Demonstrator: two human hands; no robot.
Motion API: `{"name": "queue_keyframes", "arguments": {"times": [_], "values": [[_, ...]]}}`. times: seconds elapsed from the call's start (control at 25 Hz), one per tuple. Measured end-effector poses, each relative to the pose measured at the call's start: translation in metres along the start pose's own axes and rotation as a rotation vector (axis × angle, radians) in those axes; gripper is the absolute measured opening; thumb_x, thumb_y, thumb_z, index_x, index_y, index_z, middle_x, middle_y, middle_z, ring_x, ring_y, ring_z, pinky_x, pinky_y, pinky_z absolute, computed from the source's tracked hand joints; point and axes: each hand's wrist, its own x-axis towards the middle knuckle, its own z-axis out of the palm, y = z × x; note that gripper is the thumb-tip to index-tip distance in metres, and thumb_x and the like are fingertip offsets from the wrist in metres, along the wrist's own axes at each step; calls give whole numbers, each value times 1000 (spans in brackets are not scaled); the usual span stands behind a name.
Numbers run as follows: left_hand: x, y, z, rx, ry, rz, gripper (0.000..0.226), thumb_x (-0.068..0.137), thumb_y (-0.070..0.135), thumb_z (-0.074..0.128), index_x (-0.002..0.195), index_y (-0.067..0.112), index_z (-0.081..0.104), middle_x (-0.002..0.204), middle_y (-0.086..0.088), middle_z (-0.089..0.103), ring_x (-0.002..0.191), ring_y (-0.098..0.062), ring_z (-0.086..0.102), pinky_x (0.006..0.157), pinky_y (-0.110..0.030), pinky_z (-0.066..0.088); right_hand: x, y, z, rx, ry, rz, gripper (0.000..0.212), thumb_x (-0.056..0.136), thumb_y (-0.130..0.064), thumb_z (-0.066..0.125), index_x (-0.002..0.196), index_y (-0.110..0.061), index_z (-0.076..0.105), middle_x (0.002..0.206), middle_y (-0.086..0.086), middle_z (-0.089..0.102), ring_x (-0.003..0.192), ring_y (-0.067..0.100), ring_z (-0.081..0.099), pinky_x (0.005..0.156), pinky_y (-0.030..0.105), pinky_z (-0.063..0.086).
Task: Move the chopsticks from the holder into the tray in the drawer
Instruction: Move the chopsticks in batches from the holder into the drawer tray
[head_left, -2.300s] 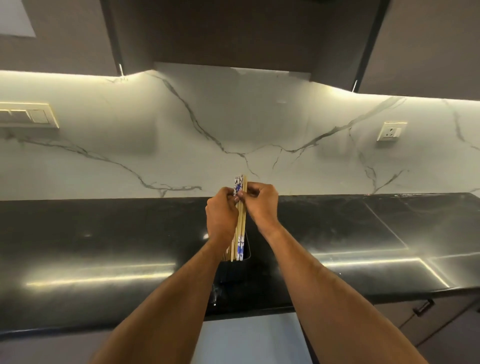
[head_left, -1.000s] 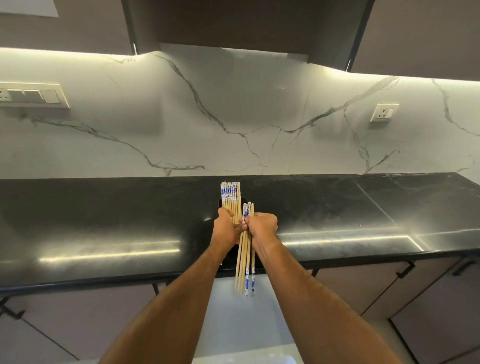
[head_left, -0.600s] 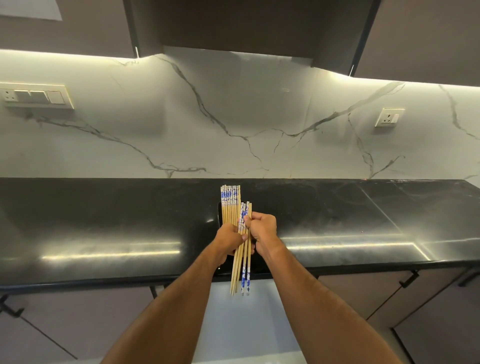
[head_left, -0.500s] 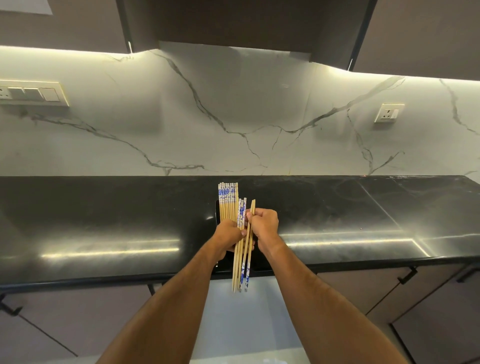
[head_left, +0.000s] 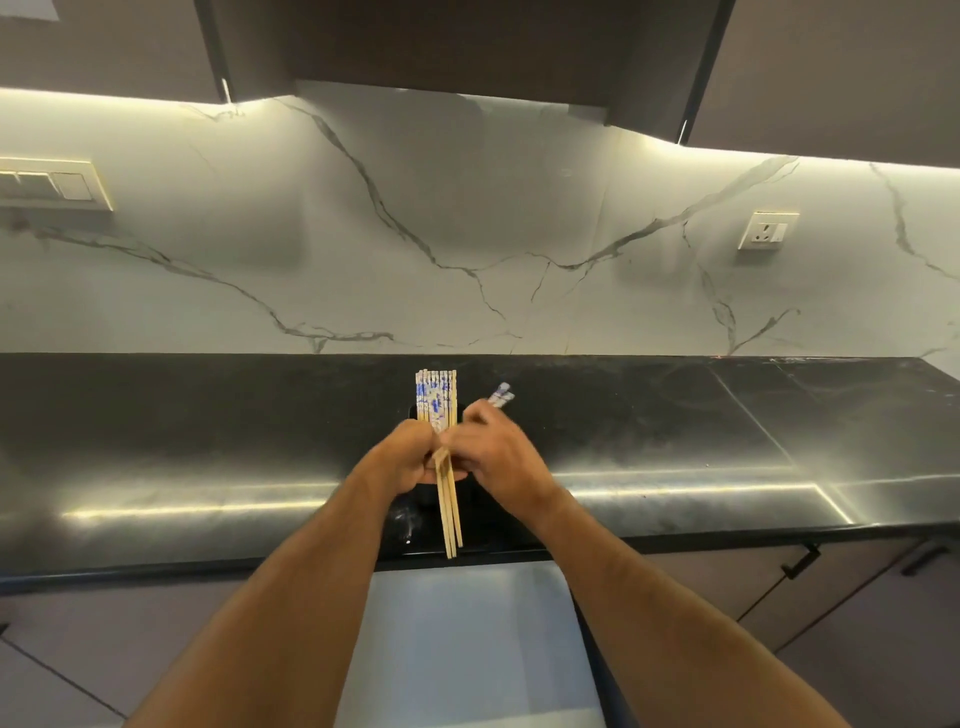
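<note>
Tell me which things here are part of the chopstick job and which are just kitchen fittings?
Part of the job:
- chopsticks in the holder
- pulled-out chopsticks, gripped by both hands
- left hand
- right hand
- black holder, mostly hidden
- open drawer below; its tray isn't clearly visible

Just there:
- black counter
- wall socket
- switch panel
- cabinet handle

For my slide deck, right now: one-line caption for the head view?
Both hands hold blue-patterned wooden chopsticks over the black countertop.
</note>
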Motion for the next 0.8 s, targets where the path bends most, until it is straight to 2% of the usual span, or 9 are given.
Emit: {"name": "queue_keyframes", "arguments": {"times": [0.08,0.12,0.2,0.28,0.4,0.56,0.72,0.8], "values": [[7,5,-8,-5,34,-16,24,94,-1,43,98,-2,66,79,-14,72,63,-20,72,60,-38,61,-16,7,7,-213,-113,-313,16,96,-14,63,110,-11,71,106,5,70,105,19,54,93,27,48],[9,7,-10,-12,45,-25,24,95,0,44,99,1,68,80,-12,73,69,-21,73,68,-42,61,-23,10,11,-270,-141,-366,19,96,-12,65,114,-9,70,112,7,70,112,23,56,98,34,50],[9,7,-10,-51,55,-40,22,98,2,45,101,2,67,91,-14,73,81,-25,73,82,-47,60,-35,15,19,-312,-190,-386,23,97,-15,65,120,-8,68,122,10,68,122,27,54,100,40,52],[9,4,-6,-154,51,-60,25,100,2,41,106,-2,65,99,-20,74,87,-31,75,80,-47,61,-42,17,24,-337,-229,-419,25,97,-15,66,121,-9,66,124,12,66,124,28,53,98,42,55],[9,0,-2,-303,49,-76,31,102,3,36,111,-7,64,93,-24,76,81,-33,77,67,-42,63,-46,15,27,-323,-286,-467,27,93,-13,71,119,-7,67,120,13,66,118,29,55,90,41,58],[12,-5,3,-417,35,-28,31,106,13,38,114,3,66,87,-12,71,80,-25,70,79,-44,58,-52,18,24,-309,-295,-424,29,87,-13,78,115,-7,71,120,13,67,118,29,55,86,36,60],[15,-7,15,-325,2,38,26,108,19,38,110,7,61,74,-5,61,66,-18,58,72,-39,54,-61,21,23,-344,-330,-401,31,88,-14,76,118,-7,70,124,13,66,121,28,53,89,35,59],[16,-10,20,-130,13,83,25,108,20,40,107,7,61,74,-3,63,66,-16,58,71,-35,53,-61,19,20,-256,-225,-359,28,94,-10,65,122,-7,66,123,12,66,117,25,54,96,34,54]]}}
